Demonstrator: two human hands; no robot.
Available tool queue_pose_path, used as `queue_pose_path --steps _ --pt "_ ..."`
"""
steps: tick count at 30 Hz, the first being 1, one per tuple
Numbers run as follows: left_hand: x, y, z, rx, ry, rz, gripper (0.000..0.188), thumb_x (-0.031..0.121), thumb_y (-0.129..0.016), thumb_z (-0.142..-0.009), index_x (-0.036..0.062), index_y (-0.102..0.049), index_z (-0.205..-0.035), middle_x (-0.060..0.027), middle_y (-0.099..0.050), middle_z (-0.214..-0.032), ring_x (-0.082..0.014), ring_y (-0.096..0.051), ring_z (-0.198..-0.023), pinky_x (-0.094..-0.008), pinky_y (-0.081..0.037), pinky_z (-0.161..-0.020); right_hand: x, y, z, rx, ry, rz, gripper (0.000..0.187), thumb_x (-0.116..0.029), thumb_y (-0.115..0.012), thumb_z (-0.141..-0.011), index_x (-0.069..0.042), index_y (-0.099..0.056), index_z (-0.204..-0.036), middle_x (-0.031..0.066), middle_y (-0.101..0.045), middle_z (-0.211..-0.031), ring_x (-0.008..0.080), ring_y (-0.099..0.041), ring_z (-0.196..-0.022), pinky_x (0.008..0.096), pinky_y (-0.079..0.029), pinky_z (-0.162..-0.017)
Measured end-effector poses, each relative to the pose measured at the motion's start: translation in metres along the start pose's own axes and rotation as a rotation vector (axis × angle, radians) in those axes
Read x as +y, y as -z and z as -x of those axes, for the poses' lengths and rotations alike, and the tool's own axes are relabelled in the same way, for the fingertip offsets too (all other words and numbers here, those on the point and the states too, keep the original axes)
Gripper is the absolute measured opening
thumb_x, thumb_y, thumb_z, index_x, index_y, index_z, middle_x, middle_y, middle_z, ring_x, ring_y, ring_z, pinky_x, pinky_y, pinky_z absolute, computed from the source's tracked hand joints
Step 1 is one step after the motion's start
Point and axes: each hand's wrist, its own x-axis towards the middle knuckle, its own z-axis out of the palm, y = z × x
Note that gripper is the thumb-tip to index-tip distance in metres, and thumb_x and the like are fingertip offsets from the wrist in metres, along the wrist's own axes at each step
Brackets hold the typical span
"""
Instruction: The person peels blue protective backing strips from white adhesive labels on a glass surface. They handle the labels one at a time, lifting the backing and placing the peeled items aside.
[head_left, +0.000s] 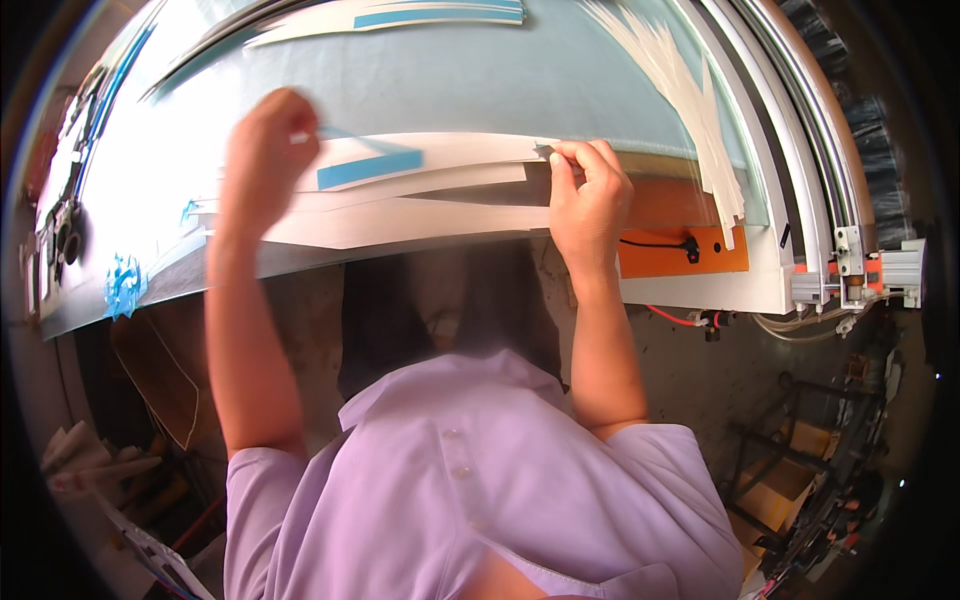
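My left hand point(272, 150) is raised over the glass table, blurred by motion, its fingers closed on a thin blue film strip point(350, 138). That strip runs down to the right toward a blue rectangle point(370, 170) lying on a long white strip point(465, 148). At the right end of this strip, thumb and fingertips of my right hand point(592, 195) are pinched together. A small dark grey flat piece point(543, 151) sticks out of that pinch; its kind is not clear. More white strips point(400, 222) lie nearer, along the table's front edge.
Crumpled blue film point(125, 285) sits at the front left corner. Hand tools point(68, 230) line the left side. Far back lie white strips with blue bands point(440, 17); a fan of narrow white strips point(680, 90) lies right, beside a metal rail point(800, 120) and an orange panel point(690, 250).
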Motion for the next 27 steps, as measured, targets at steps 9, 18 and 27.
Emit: queue_pose_path --steps 9,18,27 --pt "-0.382 0.354 0.332 0.185 0.907 -0.990 0.040 0.028 -0.068 -0.102 0.0039 -0.069 -0.133 -0.0188 -0.074 -0.120 -0.0360 -0.070 -0.113 -0.0456 -0.054 -0.096 -0.018 -0.004 -0.010 0.035 0.046 0.053 0.013 0.003 -0.066 -0.094 -0.003 -0.075 -0.102 0.0114 -0.072 -0.093 0.0308 -0.069 -0.085 0.0397 -0.055 -0.074" --pt "-0.064 0.087 0.123 0.428 0.222 -0.501 0.031 0.002 -0.070 -0.098 0.0102 -0.077 -0.127 -0.0100 -0.074 -0.130 -0.0292 -0.067 -0.125 -0.0407 -0.054 -0.106 -0.027 -0.007 -0.034 -0.420 0.532 0.139 0.009 0.004 -0.072 -0.084 0.000 -0.069 -0.092 0.0097 -0.068 -0.092 0.0304 -0.066 -0.087 0.0401 -0.055 -0.077" --pt "0.033 0.000 0.052 0.009 -0.014 -0.168 0.030 0.004 -0.080 -0.087 0.0067 -0.079 -0.117 -0.0068 -0.075 -0.122 -0.0301 -0.068 -0.113 -0.0396 -0.057 -0.094 -0.021 -0.010 -0.051 -0.386 0.742 0.234 0.017 0.004 -0.081 -0.079 -0.001 -0.066 -0.087 0.0085 -0.065 -0.087 0.0288 -0.062 -0.080 0.0398 -0.052 -0.072"
